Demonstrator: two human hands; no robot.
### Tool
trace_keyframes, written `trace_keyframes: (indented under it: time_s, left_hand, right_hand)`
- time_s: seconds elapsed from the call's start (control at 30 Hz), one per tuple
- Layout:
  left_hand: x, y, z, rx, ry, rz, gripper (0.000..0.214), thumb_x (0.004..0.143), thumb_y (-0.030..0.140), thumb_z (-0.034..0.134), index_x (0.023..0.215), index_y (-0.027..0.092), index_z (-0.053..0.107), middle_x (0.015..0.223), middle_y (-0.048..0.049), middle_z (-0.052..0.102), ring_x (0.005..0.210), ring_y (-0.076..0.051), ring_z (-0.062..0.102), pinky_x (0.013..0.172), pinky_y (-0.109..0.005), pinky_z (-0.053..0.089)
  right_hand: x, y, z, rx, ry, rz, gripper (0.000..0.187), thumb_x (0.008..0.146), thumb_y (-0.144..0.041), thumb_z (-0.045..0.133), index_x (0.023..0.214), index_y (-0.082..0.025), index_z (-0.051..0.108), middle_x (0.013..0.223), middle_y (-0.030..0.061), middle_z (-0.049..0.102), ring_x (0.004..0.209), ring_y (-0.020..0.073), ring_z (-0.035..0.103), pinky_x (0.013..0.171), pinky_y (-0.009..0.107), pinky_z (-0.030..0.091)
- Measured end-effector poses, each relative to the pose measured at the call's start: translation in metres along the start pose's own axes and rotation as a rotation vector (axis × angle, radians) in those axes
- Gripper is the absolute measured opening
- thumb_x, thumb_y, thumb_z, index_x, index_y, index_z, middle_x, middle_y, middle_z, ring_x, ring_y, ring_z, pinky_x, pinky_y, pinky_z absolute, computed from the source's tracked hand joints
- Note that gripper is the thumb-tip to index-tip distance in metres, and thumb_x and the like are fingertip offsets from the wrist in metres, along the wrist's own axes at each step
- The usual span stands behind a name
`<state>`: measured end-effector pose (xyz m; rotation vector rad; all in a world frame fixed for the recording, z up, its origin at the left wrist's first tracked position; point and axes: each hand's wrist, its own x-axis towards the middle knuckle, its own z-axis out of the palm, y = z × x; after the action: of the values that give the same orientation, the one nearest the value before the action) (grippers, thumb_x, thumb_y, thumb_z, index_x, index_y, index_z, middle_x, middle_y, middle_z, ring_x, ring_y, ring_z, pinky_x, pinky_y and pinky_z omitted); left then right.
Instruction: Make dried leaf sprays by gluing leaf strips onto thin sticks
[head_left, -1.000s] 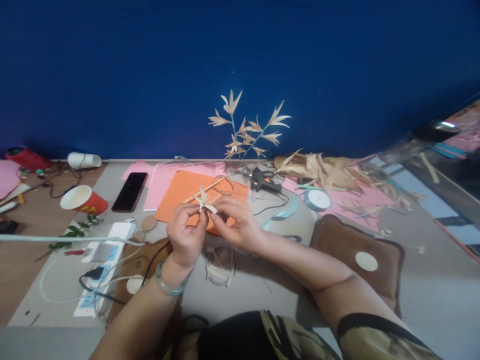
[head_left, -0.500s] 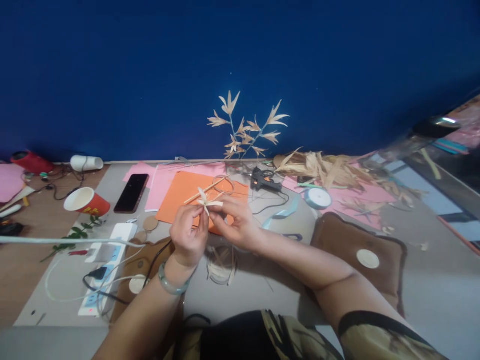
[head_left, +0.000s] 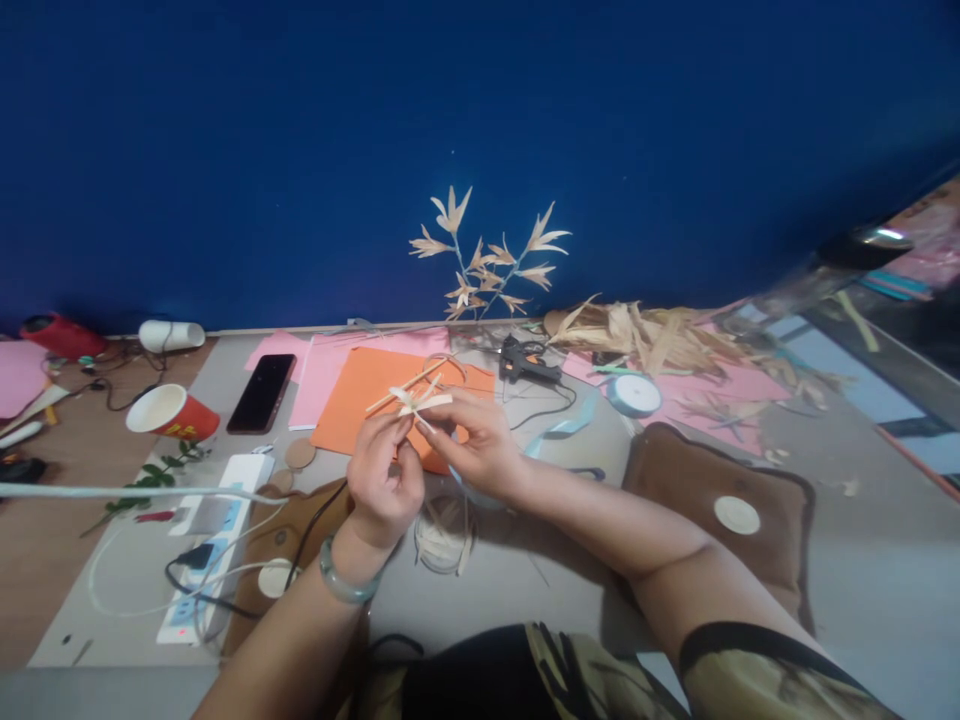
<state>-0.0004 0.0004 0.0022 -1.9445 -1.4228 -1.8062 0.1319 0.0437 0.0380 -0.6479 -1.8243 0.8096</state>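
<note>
Pinching the pale flower (head_left: 412,405) low in left hand (head_left: 386,470) and right hand (head_left: 480,440); seemingly steadying it, leaving petals (head_left: 436,402) free.

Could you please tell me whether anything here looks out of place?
Yes: the white cup at the back left lies on its side, which looks odd because a cup normally stands upright, though it may simply be kept that way.

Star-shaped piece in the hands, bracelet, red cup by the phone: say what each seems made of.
Star-shaped piece: probably dried husk, matte; cream strips resemble the leafy pile.
Bracelet: perhaps stone or glass, smooth; pale green with a light sheen.
Red cup: likely smooth printed paper; thin rim, yellow markings.
</note>
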Motion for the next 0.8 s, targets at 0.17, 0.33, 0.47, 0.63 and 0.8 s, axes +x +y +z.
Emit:
trace_keyframes:
  time_s: [0.17, 0.33, 0.47, 0.63, 0.8]
  left_hand:
    - [-0.001, 0.002, -0.002, -0.048, -0.051, -0.053, 0.039, 0.079, 0.002, 0.050, 0.111, 0.019, 0.065, 0.100, -0.0091, 0.067, 0.093, -0.020, 0.064, 0.080, -0.035, 0.053]
    - [0.002, 0.004, -0.007, -0.120, -0.115, -0.134, 0.038, 0.078, 0.005, 0.050, 0.109, 0.020, 0.066, 0.101, -0.0079, 0.068, 0.096, -0.021, 0.064, 0.085, -0.037, 0.052]
    - [0.005, 0.005, -0.009, -0.218, -0.132, -0.241, 0.033, 0.080, 0.007, 0.049, 0.102, 0.020, 0.070, 0.099, -0.0068, 0.070, 0.094, -0.021, 0.065, 0.084, -0.037, 0.053]
    - [0.007, 0.003, -0.009, -0.293, -0.099, -0.278, 0.031, 0.081, 0.007, 0.049, 0.096, 0.020, 0.072, 0.095, -0.0050, 0.071, 0.091, -0.019, 0.066, 0.083, -0.035, 0.053]
    - [0.006, 0.001, -0.008, -0.365, -0.099, -0.347, 0.030, 0.081, 0.007, 0.048, 0.095, 0.020, 0.072, 0.093, -0.0046, 0.071, 0.089, -0.017, 0.066, 0.083, -0.032, 0.052]
  right_hand:
    - [0.000, 0.002, -0.001, -0.024, 0.037, 0.006, 0.008, 0.085, -0.020, 0.061, 0.085, -0.016, 0.068, 0.078, 0.0053, 0.066, 0.062, 0.0106, 0.056, 0.057, 0.023, 0.048]
    - [0.004, 0.010, -0.004, 0.036, 0.035, 0.006, 0.010, 0.084, -0.024, 0.063, 0.080, -0.017, 0.068, 0.076, 0.0048, 0.067, 0.063, 0.0116, 0.058, 0.056, 0.024, 0.047]
    - [0.008, 0.014, -0.007, 0.075, -0.003, 0.009, 0.011, 0.083, -0.025, 0.064, 0.077, -0.017, 0.068, 0.074, 0.0042, 0.068, 0.059, 0.0105, 0.057, 0.055, 0.023, 0.046]
    - [0.010, 0.012, -0.010, 0.048, -0.011, -0.055, 0.009, 0.083, -0.020, 0.064, 0.077, -0.015, 0.067, 0.073, 0.0039, 0.068, 0.057, 0.0088, 0.057, 0.053, 0.020, 0.045]
    - [0.012, 0.010, -0.012, 0.031, -0.026, -0.104, 0.005, 0.082, -0.013, 0.063, 0.078, -0.013, 0.066, 0.074, 0.0041, 0.066, 0.058, 0.0075, 0.056, 0.051, 0.018, 0.044]
